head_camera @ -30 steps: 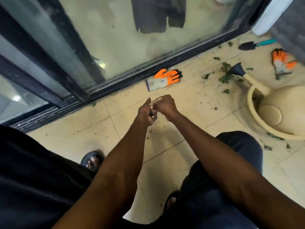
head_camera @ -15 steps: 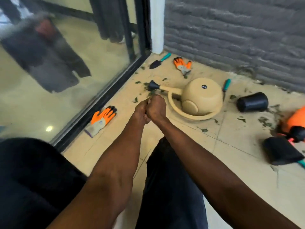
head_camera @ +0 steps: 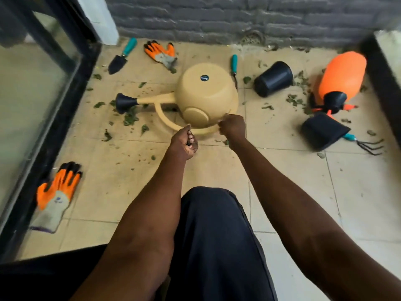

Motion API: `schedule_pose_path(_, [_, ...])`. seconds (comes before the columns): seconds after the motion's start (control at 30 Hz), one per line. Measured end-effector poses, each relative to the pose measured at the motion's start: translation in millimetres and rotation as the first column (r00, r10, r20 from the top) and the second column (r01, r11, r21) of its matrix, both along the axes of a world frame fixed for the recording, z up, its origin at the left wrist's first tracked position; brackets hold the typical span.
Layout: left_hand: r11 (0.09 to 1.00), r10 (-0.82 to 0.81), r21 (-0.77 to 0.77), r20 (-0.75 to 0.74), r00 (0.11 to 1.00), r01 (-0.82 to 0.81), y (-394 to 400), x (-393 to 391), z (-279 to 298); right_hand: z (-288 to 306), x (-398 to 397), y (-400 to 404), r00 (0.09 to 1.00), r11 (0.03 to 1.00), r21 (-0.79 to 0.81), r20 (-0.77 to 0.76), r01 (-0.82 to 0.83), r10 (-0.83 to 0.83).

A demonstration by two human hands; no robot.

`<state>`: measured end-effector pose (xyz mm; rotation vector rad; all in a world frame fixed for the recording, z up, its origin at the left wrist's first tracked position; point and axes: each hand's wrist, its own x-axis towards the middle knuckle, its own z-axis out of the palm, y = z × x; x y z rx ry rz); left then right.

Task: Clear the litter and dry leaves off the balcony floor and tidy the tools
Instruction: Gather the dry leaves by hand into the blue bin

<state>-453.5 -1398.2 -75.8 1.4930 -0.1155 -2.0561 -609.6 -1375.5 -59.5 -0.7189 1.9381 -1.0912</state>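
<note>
A: Where are the hands?

B: Both are out in front of the knee, just at the near side of the watering can [head_camera: 206, 98]. The left hand [head_camera: 184, 144] is curled into a fist around something small and dark; I can't tell what it is. The right hand [head_camera: 233, 128] is also curled, at the can's looping handle, touching or nearly so. Whether it actually grips the handle I cannot tell.

A: And the can?

B: It lies tipped on the floor [head_camera: 282, 181], its base toward the wall, its spout with the black rose pointing left toward the glass door.

A: The leaves?

B: Green leaves [head_camera: 130, 118] are scattered mostly under the spout left of the can, and more lie right of it, near the sprayer.

A: Tools?

B: Beyond the can, to the left, a trowel [head_camera: 120, 59] with a teal handle and, beside it, an orange glove [head_camera: 161, 53]. A second glove [head_camera: 56, 196] lies well to the can's near left, by the door frame. Just behind the can's right edge is another teal-handled tool [head_camera: 234, 66]. Right of the can, a black pot [head_camera: 273, 79] on its side; farther right, an orange sprayer [head_camera: 340, 77], a second pot [head_camera: 323, 131], and a hand rake [head_camera: 366, 144] poking out from behind it.
</note>
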Motion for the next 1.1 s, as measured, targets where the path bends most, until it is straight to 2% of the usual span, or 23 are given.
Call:
schedule_pose_path(0.03, [1.0, 0.002, 0.009, 0.001, 1.0, -0.002, 4, -5, -6, -8, -8, 1, 0.994, 0.993, 0.048, 0.023, 0.105, -0.106])
schedule_pose_path(0.07, [1.0, 0.001, 0.021, 0.003, 1.0, -0.001, 9, -16, -15, -20, -17, 2, 0.97, 0.981, 0.105, 0.168, 0.16, -0.176])
schedule_pose_path(0.13, [1.0, 0.009, 0.018, 0.016, 1.0, -0.01, 15, -22, -25, -24, -16, -1, 0.83, 0.982, 0.176, 0.537, 0.063, -0.149])
schedule_pose_path(0.2, [1.0, -0.005, 0.008, 0.045, 0.999, 0.004, 12, -26, -31, -36, -17, -7, 0.712, 0.981, 0.195, 0.69, -0.009, -0.131])
schedule_pose_path(0.37, [0.998, -0.022, -0.057, 0.06, 0.998, 0.026, -3, -21, -28, -56, -1, -26, 0.62, 0.984, 0.176, 0.769, 0.034, -0.159])
schedule_pose_path(0.53, [0.992, -0.053, -0.115, 0.049, 0.997, 0.059, -4, -22, -20, -51, 9, -36, 0.647, 0.988, 0.143, 0.749, 0.057, -0.145])
schedule_pose_path(0.6, [0.99, -0.026, -0.14, 0.029, 0.999, 0.03, -2, -18, -17, -46, 8, -28, 0.653, 0.99, 0.128, 0.745, 0.058, -0.134])
schedule_pose_path(0.8, [0.965, 0.089, -0.249, 0.017, 0.996, -0.082, 10, -41, 3, -33, -31, 31, 0.558, 0.977, 0.02, 0.818, 0.214, -0.139])
schedule_pose_path(0.93, [0.942, -0.021, -0.334, 0.051, 0.998, 0.037, 20, -100, 37, -17, -79, 93, 0.449, 0.913, -0.045, 0.88, 0.406, -0.156])
schedule_pose_path(1.1, [0.855, -0.332, -0.375, 0.137, 0.933, 0.359, 68, -197, 72, -7, -140, 177, 0.33, 0.721, -0.083, 0.92, 0.688, -0.21])
